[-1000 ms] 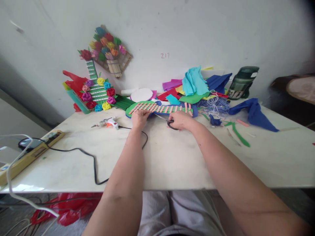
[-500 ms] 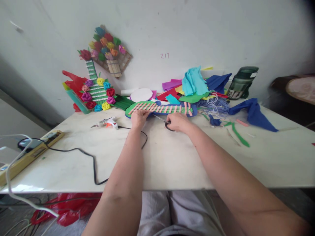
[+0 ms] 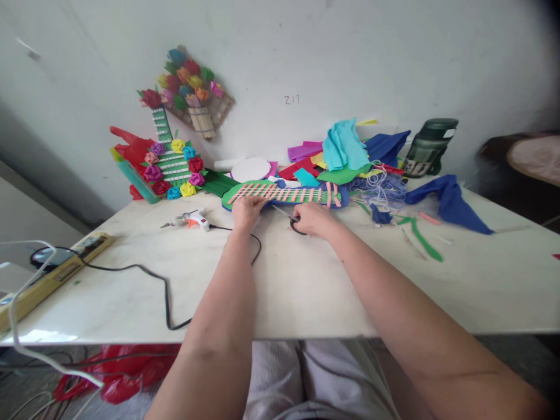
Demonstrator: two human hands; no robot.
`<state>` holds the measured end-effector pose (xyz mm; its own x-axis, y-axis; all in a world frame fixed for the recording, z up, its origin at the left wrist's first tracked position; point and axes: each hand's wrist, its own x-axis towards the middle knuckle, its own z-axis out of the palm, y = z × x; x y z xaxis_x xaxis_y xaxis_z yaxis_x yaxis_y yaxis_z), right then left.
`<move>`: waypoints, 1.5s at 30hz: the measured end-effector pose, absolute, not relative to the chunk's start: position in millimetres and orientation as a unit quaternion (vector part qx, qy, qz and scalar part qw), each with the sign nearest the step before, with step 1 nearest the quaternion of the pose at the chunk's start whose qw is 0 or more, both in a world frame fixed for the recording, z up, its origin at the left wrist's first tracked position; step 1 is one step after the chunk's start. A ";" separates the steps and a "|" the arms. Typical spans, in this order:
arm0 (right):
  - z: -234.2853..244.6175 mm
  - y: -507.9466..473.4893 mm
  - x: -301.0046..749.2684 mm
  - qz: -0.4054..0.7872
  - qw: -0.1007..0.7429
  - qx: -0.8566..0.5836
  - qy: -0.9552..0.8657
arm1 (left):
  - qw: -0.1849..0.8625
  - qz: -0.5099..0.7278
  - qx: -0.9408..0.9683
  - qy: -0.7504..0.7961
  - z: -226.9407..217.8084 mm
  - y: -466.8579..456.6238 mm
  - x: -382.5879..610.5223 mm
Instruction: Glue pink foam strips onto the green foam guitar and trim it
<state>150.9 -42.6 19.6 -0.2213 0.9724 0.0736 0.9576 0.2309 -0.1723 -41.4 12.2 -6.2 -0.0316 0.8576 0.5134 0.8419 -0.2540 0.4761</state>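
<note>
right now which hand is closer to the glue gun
Left. The left hand is to the right of the glue gun, at the near edge of the striped green piece; the right hand is farther right, holding the scissors.

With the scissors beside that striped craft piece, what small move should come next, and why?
Perhaps angle the scissors slightly away from the left hand before any snip: the right hand holds them with the blades pointing that way, near the striped craft piece. I can't tell whether the blades hold anything.

dark bottle (image 3: 431, 149): back right | power strip (image 3: 55, 277): left | red bag (image 3: 119, 387): lower left
</note>
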 end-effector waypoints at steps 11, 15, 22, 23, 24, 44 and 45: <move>19.9 -42.6 151.9 0.026 0.085 -0.614 -0.784 | 0.043 0.411 0.753 0.512 -14.7 13.5 -50.5; 18.0 -41.3 152.4 0.020 0.089 -0.611 -0.787 | 0.032 0.405 0.761 0.506 -16.8 15.7 -50.8; 18.4 -41.5 153.2 0.020 0.084 -0.607 -0.790 | 0.001 0.392 0.761 0.516 -20.5 20.7 -48.8; 19.5 -41.7 153.9 0.022 0.082 -0.606 -0.791 | -0.003 0.389 0.763 0.516 -20.9 20.8 -48.6; 21.0 -42.0 154.6 0.024 0.079 -0.606 -0.791 | -0.006 0.387 0.764 0.516 -21.2 20.7 -48.4; 28.8 -43.0 162.0 0.062 0.064 -0.611 -0.787 | 0.062 0.403 0.725 0.555 -15.8 17.0 -48.3; 27.6 -42.3 161.6 0.055 0.067 -0.609 -0.788 | 0.059 0.402 0.725 0.556 -15.3 16.5 -48.0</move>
<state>161.6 -42.3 27.6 -0.2494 0.9677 0.0382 0.9530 0.2522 -0.1681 -48.0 16.5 -15.3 0.0597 0.8536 0.5174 0.7586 -0.3757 0.5323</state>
